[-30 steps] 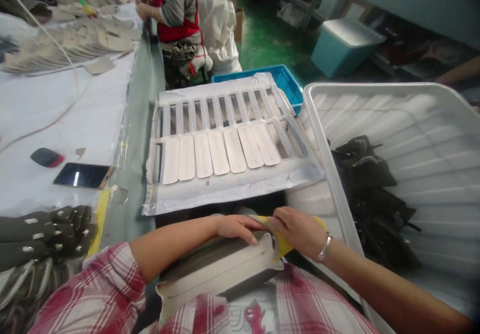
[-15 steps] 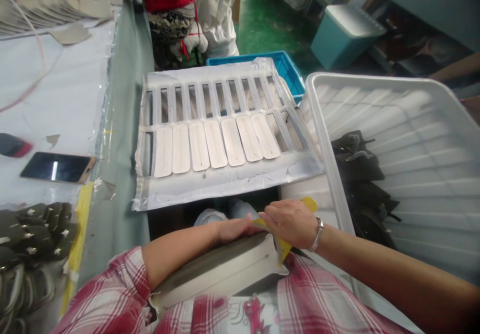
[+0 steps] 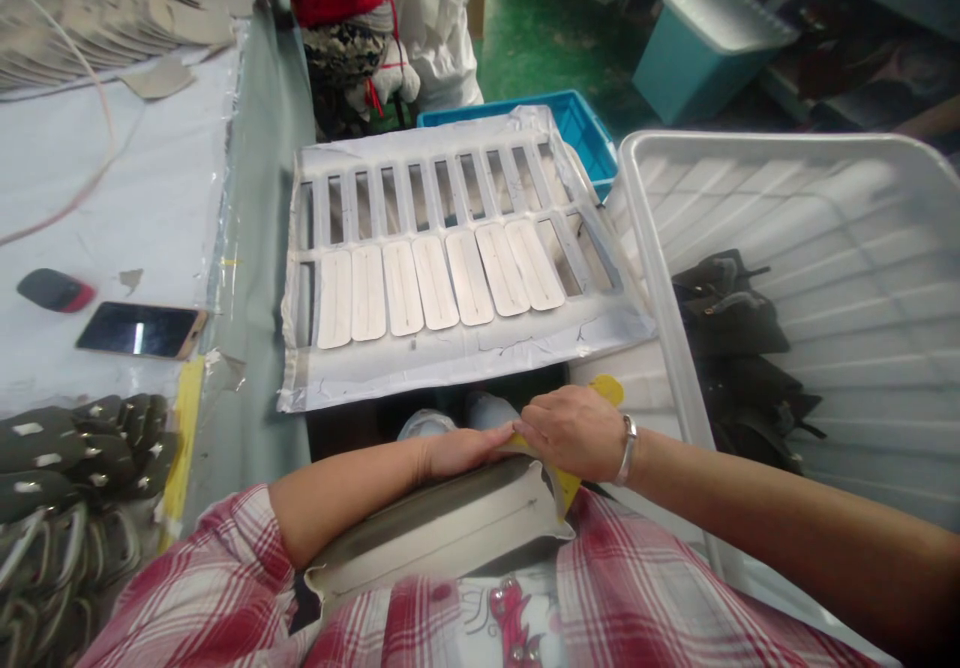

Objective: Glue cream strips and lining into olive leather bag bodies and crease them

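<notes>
A long grey piece with a pale folded lining [image 3: 442, 533] lies across my lap. My left hand [image 3: 457, 451] rests flat on its far end, fingers stretched out along it. My right hand [image 3: 574, 433] is closed on a yellow scraper [image 3: 566, 488] pressed against that same end; its yellow handle tip shows behind the knuckles. A bracelet sits on my right wrist. Just beyond my hands lies a white die-cut sheet [image 3: 457, 348] with a row of several oblong pieces [image 3: 439, 286] still in it and empty slots above.
A large white bin [image 3: 825, 248] on the right holds dark cut pieces [image 3: 739, 348]. A phone [image 3: 139, 330] and a dark case [image 3: 54, 290] lie on the white table at left, with stacked grey parts [image 3: 71, 448] below. Another person [image 3: 345, 8] stands beyond, near a blue crate [image 3: 577, 123].
The view has dipped and shifted slightly. My hands stay at the end of the grey piece, the right hand sliding the yellow scraper a little up and to the left.
</notes>
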Action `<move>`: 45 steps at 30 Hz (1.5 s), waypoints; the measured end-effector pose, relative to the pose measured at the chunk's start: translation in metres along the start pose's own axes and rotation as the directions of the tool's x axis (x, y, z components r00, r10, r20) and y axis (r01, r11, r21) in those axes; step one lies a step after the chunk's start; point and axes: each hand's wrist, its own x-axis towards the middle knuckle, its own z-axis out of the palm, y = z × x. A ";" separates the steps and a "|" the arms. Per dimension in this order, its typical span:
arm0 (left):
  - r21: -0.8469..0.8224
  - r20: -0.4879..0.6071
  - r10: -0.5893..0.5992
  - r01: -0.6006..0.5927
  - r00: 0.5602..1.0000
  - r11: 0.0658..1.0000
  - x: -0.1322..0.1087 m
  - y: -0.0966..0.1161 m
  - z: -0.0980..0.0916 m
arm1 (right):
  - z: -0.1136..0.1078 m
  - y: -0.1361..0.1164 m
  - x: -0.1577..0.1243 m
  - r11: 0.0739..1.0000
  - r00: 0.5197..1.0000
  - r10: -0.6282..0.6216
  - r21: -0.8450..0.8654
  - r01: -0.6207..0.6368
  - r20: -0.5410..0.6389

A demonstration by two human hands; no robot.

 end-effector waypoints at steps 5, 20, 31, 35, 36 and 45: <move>0.274 -0.101 -0.038 0.065 0.994 0.959 -0.007 0.005 -0.003 | 0.003 -0.001 -0.005 0.999 0.999 0.002 0.035 0.000 -0.040; 0.317 -0.033 0.057 -0.044 0.998 0.947 -0.009 0.013 0.005 | 0.015 -0.001 -0.015 0.997 0.986 0.003 0.080 0.010 -0.169; 0.401 0.194 0.287 -0.343 0.938 0.850 -0.010 0.023 0.007 | 0.018 -0.009 -0.025 0.991 0.988 0.089 0.113 -0.074 -0.129; 0.470 0.198 0.309 -0.366 0.930 0.803 -0.015 0.025 0.009 | 0.019 -0.017 -0.029 0.991 0.991 0.107 0.091 -0.099 -0.082; 0.491 0.179 0.307 -0.356 0.935 0.795 -0.017 0.026 0.010 | 0.018 -0.019 -0.029 0.990 0.990 0.125 0.079 -0.121 -0.059; 0.632 -0.044 0.049 -0.010 0.998 0.775 -0.041 0.044 0.016 | -0.019 0.003 -0.051 0.950 0.959 0.150 0.232 -0.207 0.242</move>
